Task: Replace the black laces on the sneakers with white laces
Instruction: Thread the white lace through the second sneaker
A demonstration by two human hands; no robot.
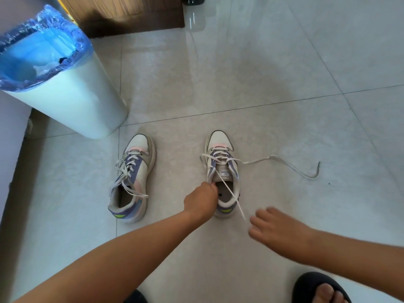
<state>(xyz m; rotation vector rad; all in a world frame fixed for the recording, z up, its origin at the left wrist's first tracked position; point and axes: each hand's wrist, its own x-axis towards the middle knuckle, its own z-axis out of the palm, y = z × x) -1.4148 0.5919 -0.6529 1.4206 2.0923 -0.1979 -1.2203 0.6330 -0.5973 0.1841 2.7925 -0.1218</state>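
Head view, looking down at a tiled floor: two white, purple and pink sneakers stand side by side, toes pointing away from the person. Right sneaker is the landmark. At its collar on the left side, the left hand has its fingers curled, pinching the shoe's edge or the lace there; which one cannot be told. A white lace threaded through this shoe trails loosely across the floor to its right, while another end runs back over the heel. Just behind and right of the heel, the right hand hovers blurred, fingers loosely spread and holding nothing. Left sneaker stands left of it, already wearing a white lace. Farther left beyond it stands a white bin lined with a blue bag.
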